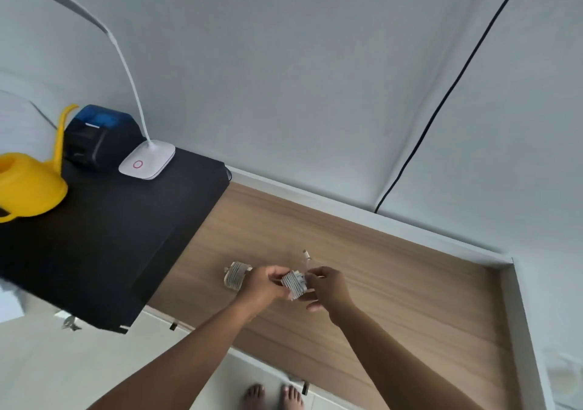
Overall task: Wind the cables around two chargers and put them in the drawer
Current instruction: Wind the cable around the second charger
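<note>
A white charger with its cable wound in tight turns sits between both hands above the wooden desk. My left hand grips its left side. My right hand pinches the cable at its right side, and the loose cable end with its plug sticks up behind. A second white charger, wrapped in its cable, lies on the desk just left of my left hand. No drawer is visible as such.
A black mat covers the desk's left part, carrying a yellow watering can, a dark blue and black device and a white desk lamp. A black cable runs down the wall. Bare feet show below the desk's edge.
</note>
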